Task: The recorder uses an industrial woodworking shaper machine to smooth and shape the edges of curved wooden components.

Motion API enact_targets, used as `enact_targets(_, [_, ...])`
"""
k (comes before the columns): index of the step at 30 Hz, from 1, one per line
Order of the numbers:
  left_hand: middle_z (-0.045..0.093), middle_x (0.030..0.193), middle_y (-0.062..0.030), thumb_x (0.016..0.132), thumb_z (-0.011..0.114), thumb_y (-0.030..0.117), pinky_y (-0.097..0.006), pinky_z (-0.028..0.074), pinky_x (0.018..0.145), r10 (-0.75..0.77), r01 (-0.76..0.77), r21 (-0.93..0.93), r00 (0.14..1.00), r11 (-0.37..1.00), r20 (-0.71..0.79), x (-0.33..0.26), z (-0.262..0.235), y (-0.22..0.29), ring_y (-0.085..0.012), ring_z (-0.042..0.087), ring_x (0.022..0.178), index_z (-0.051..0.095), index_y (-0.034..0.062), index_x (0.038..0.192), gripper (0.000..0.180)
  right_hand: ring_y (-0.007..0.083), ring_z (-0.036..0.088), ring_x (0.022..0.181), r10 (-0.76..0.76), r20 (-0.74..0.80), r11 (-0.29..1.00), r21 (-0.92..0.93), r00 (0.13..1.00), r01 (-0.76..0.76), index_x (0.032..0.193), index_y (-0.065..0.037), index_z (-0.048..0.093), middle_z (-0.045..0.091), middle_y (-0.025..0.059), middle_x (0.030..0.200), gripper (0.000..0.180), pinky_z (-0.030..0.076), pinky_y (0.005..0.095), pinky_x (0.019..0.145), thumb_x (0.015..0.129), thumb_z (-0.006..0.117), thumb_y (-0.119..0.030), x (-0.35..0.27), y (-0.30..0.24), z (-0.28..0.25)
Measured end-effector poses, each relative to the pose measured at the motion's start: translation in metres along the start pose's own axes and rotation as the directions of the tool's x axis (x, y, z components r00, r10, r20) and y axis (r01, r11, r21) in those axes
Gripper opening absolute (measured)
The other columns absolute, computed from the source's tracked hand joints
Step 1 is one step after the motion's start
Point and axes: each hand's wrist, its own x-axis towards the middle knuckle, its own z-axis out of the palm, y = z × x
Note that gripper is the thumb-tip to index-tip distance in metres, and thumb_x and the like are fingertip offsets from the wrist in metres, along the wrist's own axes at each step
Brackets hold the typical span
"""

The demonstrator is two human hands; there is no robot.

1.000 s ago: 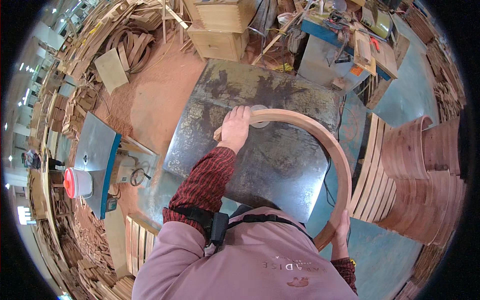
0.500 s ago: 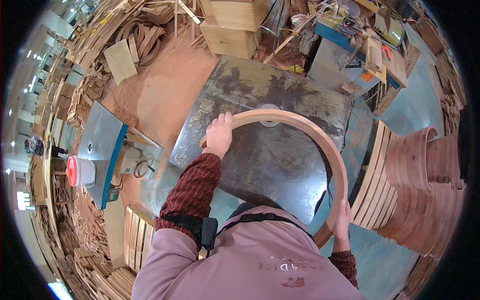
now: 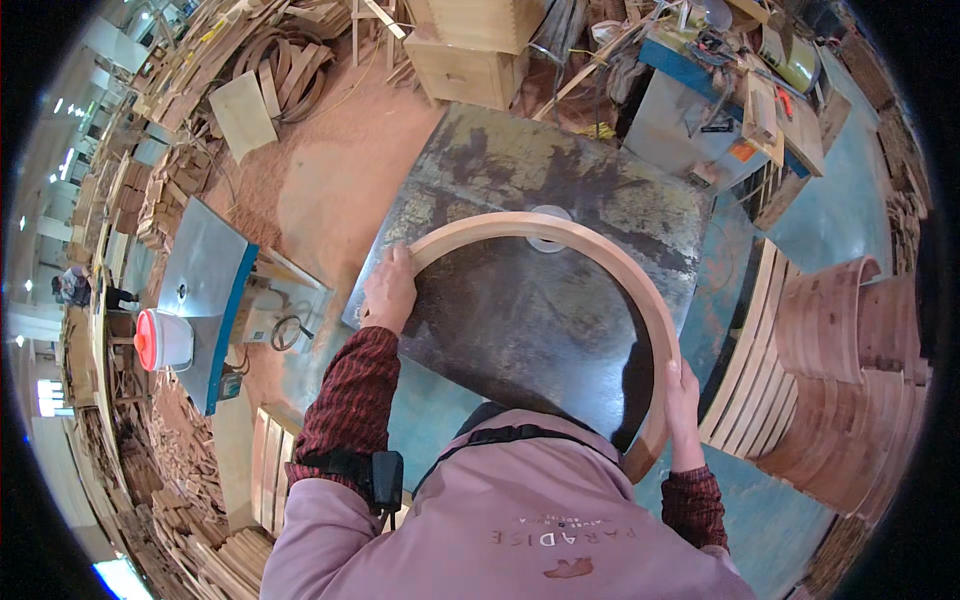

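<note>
Workshop floor surrounds one square metal worktop (image 3: 470, 170), its surface dark and stained, with one pale round insert (image 3: 551, 226) near the middle.

One curved wooden arc (image 3: 610, 265) lies flat on the worktop. It forms roughly a half ring. Its open side faces the person and the person's left; its crown points away, toward the far right of the worktop. The chord between its two ends runs diagonally, from the far-left end to the near-right end. The arc passes over the round insert.

Two hands hold the arc, one at each end:
- Left hand (image 3: 390, 290): fingers pressed together, laid over the far-left end of the arc, palm down on the wood.
- Right hand (image 3: 682, 405): wrapped around the near-right end, fingers closed over the outer edge. This end overhangs the near edge of the worktop.

Beside the worktop:
- One stack of curved wooden pieces (image 3: 840, 340) stands on the right; the number of pieces cannot be told.
- One wooden crate (image 3: 470, 45) sits beyond the far edge.
- One blue-sided machine (image 3: 205, 290) stands on the left, with one red-lidded white tub (image 3: 163, 340) just beside it.
</note>
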Motion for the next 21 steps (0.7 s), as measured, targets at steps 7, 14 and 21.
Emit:
enact_targets(7, [0.066, 0.111, -0.0213, 0.099, 0.060, 0.017, -0.055, 0.056, 0.078, -0.065, 0.064, 0.041, 0.998, 0.997, 0.027, -0.008, -0.005, -0.028, -0.0429, 0.070, 0.096, 0.054, 0.0041, 0.116, 0.022, 0.0438, 0.067, 0.110, -0.054, 0.040, 0.990, -0.125, 0.998, 0.058, 0.135, 0.006, 0.059, 0.068, 0.0308, 0.115, 0.057, 0.050, 0.0477, 0.096, 0.105, 0.046, -0.041, 0.026, -0.021, 0.017])
enact_targets(14, [0.067, 0.108, -0.0217, 0.097, 0.063, 0.019, -0.056, 0.055, 0.075, -0.031, 0.031, 0.052, 1.000, 0.998, 0.004, -0.008, -0.001, -0.033, -0.0446, 0.070, 0.091, 0.052, 0.0054, 0.114, 0.025, 0.0428, 0.067, 0.113, -0.085, 0.034, 0.988, -0.125, 0.996, 0.089, 0.135, 0.004, 0.060, 0.068, 0.0296, 0.118, 0.055, 0.050, 0.0457, 0.099, 0.105, 0.047, -0.040, 0.026, -0.021, 0.018])
enact_targets(21, [0.069, 0.107, -0.0234, 0.098, 0.065, 0.023, -0.056, 0.055, 0.075, -0.031, 0.023, 0.116, 0.997, 0.993, 0.071, -0.001, 0.000, -0.035, -0.0458, 0.070, 0.091, 0.051, 0.0037, 0.111, 0.027, 0.0337, 0.060, 0.128, -0.113, 0.010, 0.994, 0.010, 0.994, 0.113, 0.148, 0.003, 0.048, 0.061, 0.0249, 0.137, 0.057, 0.045, 0.0402, 0.108, 0.105, 0.048, -0.035, -0.010, -0.017, 0.012])
